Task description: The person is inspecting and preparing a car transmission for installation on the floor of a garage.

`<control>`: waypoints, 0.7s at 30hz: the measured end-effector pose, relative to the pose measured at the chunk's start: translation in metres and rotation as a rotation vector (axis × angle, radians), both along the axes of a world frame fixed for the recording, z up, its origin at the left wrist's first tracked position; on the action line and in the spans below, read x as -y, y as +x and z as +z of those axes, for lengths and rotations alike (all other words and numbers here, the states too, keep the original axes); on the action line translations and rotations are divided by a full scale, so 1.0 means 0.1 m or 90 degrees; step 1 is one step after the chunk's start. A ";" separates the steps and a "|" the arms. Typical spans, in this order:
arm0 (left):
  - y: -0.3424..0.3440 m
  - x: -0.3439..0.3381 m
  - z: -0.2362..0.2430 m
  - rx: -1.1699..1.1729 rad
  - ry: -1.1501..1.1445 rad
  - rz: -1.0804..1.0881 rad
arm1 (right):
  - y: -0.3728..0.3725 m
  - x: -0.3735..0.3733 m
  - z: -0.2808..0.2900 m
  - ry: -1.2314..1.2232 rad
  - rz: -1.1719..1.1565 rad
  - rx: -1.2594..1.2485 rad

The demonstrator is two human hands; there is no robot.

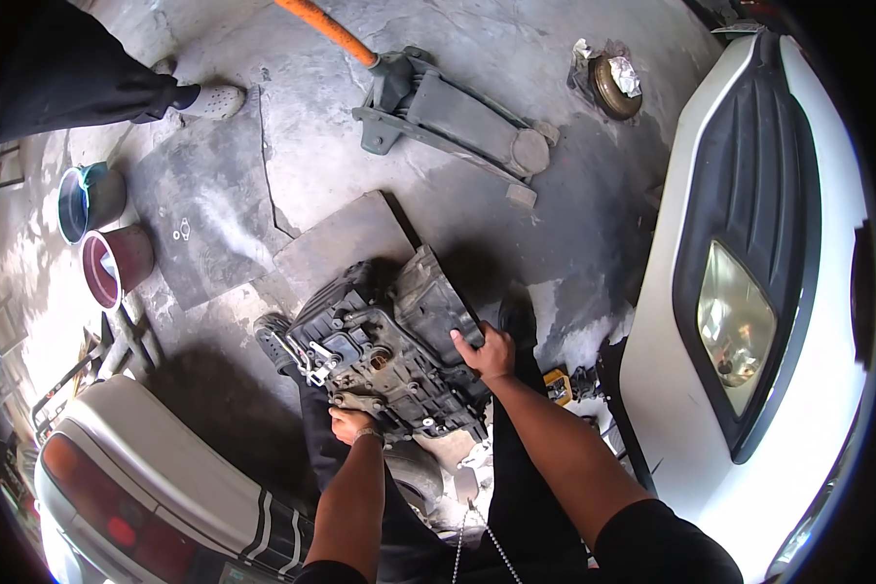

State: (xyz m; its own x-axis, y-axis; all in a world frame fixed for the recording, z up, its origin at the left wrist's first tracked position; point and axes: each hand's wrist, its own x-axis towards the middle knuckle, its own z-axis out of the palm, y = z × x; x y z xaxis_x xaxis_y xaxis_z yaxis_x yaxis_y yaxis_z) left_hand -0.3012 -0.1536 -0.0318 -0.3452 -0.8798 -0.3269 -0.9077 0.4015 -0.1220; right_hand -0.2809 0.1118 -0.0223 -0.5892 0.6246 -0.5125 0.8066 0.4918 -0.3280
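A heavy, greasy dark metal gearbox housing [389, 350] is lifted in front of me, above my legs and the concrete floor. My left hand [348, 424] grips its near lower edge from underneath. On the right side, my right hand [487, 354] clasps the casing's upper right edge. Both forearms come up from the lower edge of the view.
A grey floor jack [457, 117] with an orange handle [326, 27] lies ahead. Dark mats [204, 204] cover the floor. Two buckets [102, 234] stand at left. A white car front [749, 292] is at right, a white car rear [136, 477] lower left. Another person's leg [88, 88] is upper left.
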 end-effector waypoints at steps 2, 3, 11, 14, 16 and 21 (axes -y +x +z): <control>0.02 0.06 -0.03 -0.001 0.000 -0.008 | -0.06 0.01 0.03 0.004 -0.007 -0.013; 0.06 0.12 -0.07 0.002 -0.003 0.001 | -0.08 0.02 0.04 0.009 -0.012 -0.025; 0.01 0.05 -0.02 0.013 0.000 0.023 | -0.02 0.02 -0.01 0.011 -0.018 -0.033; -0.03 -0.01 0.04 0.020 -0.009 0.026 | 0.01 0.03 -0.04 0.002 -0.023 -0.024; -0.04 -0.03 0.06 -0.013 0.015 -0.013 | 0.02 0.04 -0.05 -0.018 -0.034 -0.012; -0.03 -0.04 0.05 -0.029 0.010 -0.031 | 0.00 0.03 -0.02 0.000 -0.025 -0.025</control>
State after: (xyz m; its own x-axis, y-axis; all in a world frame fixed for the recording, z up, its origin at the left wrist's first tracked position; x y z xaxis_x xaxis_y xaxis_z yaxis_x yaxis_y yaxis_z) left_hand -0.3046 -0.1496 -0.0267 -0.4017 -0.8568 -0.3233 -0.8918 0.4463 -0.0747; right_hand -0.2807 0.1092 -0.0245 -0.5847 0.6476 -0.4886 0.8112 0.4608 -0.3601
